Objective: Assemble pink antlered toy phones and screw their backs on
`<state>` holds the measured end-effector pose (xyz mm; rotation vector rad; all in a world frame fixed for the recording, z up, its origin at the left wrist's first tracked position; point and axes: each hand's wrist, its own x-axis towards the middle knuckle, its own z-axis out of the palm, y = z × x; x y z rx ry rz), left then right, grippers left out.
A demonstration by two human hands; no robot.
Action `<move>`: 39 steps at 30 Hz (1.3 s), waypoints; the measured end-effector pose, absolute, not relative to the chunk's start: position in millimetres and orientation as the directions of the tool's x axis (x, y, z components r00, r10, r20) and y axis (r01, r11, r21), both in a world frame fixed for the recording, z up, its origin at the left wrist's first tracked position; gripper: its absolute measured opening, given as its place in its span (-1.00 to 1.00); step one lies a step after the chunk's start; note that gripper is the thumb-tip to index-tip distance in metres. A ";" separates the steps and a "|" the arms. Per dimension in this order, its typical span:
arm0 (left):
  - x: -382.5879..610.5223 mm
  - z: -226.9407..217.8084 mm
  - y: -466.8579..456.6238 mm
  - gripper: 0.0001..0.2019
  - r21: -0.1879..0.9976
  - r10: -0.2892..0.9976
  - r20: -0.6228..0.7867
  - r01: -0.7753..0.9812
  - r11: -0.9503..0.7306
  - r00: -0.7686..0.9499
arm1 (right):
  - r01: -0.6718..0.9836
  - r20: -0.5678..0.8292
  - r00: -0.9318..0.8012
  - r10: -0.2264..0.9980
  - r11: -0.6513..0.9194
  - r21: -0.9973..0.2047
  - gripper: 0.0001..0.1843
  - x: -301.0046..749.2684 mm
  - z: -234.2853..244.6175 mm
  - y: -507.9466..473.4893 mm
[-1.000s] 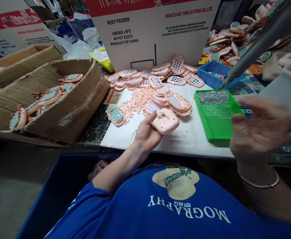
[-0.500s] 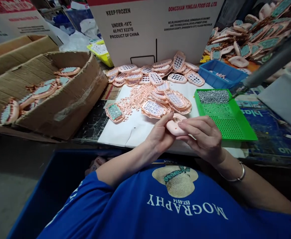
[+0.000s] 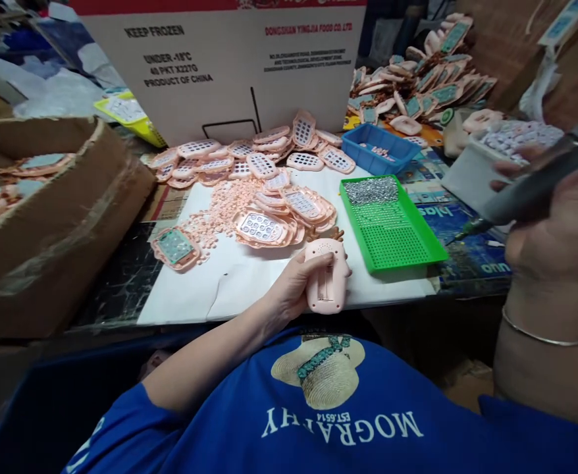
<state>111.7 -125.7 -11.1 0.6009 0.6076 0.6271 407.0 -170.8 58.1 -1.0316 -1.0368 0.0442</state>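
Observation:
A pink plastic toy phone (image 3: 326,289) with brown antlers lies in my left hand (image 3: 289,280), its back facing up. The long battery recess and corner screw holes show, and my thumb lies across it. Off to the right, my right hand (image 3: 560,230) is closed round a dark electric screwdriver (image 3: 526,191). Its bit points down and left, just beyond the right edge of a green perforated tray (image 3: 402,253). Silver screws (image 3: 370,191) fill the tray's far end. Behind the phone is a stack of pink keypad shells (image 3: 262,227).
Small pink buttons (image 3: 220,201) lie heaped beside a shell with a green circuit board (image 3: 176,247). A white carton (image 3: 220,79) stands behind more shells. A cardboard box (image 3: 72,243) is at left, a blue bin (image 3: 382,145) at back right, a white tub (image 3: 467,184) farther right.
My right hand has left the toy phone and now holds the screwdriver at the right. The phone has been turned back up in my left hand. The view has shifted right.

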 end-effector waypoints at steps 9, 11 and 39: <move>138.0 -17.6 -120.6 -0.62 0.695 0.655 -0.393 -0.257 0.671 0.646 | 0.137 0.537 0.210 0.817 0.519 -0.844 -0.66 388.9 62.4 -125.0; 139.7 -17.4 -120.7 -0.61 0.702 0.673 -0.399 -0.265 0.661 0.623 | 0.157 0.541 0.238 0.806 0.518 -0.841 -0.71 382.6 54.4 -111.7; 140.7 -22.0 -118.3 -0.64 0.708 0.689 -0.402 -0.271 0.652 0.603 | 0.363 0.543 0.465 0.700 0.409 -0.838 -0.46 371.8 31.6 -96.6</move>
